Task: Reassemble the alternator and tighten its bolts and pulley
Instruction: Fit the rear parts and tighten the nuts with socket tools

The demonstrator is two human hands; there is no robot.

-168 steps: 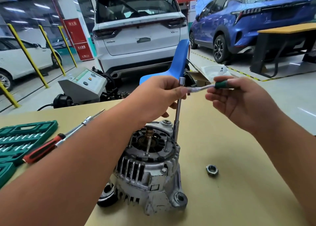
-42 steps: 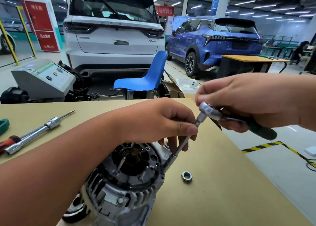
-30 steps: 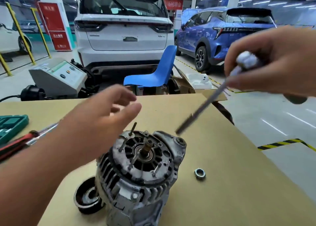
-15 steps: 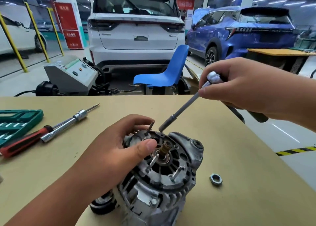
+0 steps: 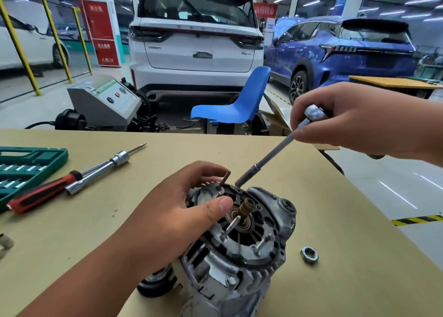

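While the left hand (image 5: 182, 218) grips the grey metal alternator (image 5: 239, 249), the right hand's (image 5: 354, 120) fingers clamp the long-shafted silver socket wrench (image 5: 266, 159).

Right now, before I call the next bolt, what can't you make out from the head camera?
All head view.
The bolt under the socket: the socket covers it, seating unclear.
Most of the pulley: behind the alternator and left hand.
Handle of the ratchet: inside the right hand.
Left part of the tool case: cut by the left edge.
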